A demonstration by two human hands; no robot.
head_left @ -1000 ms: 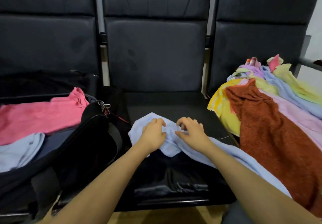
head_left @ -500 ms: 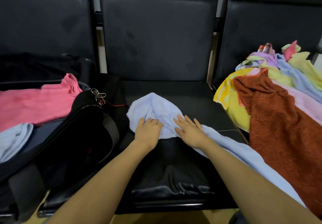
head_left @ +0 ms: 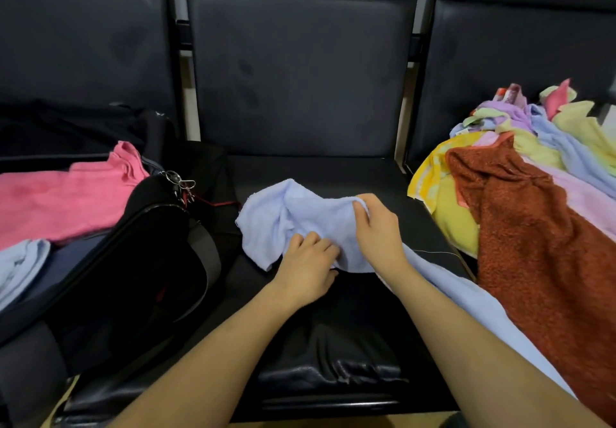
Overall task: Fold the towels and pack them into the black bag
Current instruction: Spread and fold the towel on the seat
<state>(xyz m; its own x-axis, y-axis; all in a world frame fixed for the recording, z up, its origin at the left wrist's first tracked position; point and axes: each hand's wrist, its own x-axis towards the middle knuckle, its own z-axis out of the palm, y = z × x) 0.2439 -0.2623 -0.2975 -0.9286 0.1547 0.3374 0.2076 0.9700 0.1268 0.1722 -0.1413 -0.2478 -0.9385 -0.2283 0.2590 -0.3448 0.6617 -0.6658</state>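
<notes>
Both hands now bunching blue towel [head_left: 283,214], black bag [head_left: 133,261] holds pink towel [head_left: 63,201]

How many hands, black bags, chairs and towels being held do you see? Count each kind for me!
Hands: 2, the left hand and the right hand
Black bag: 1
Chairs: 3, the left chair, the middle chair and the right chair
Held towels: 1, the light blue towel
Total: 7
</notes>
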